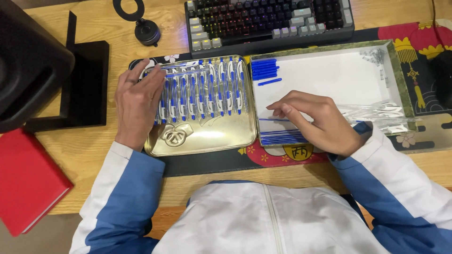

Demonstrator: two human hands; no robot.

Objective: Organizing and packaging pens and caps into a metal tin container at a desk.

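My left hand (136,101) rests on the left end of a gold metal tray (207,138), fingers laid over a row of several blue-and-white pens (207,89); one pen lies crosswise under the fingertips. My right hand (318,122) reaches into a white shallow box (339,77) and pinches a thin blue ink refill (273,119) between thumb and forefinger. More refills (281,137) lie bundled along the box's near edge. Blue pen caps (264,69) are piled at its far left corner, clear pen barrels (376,113) at its right.
A keyboard (268,19) lies beyond the tray and box. A black stand (70,84) is at the left, a red notebook (26,181) at the near left. A small round black device (147,32) sits by the keyboard. A patterned desk mat (423,42) underlies everything.
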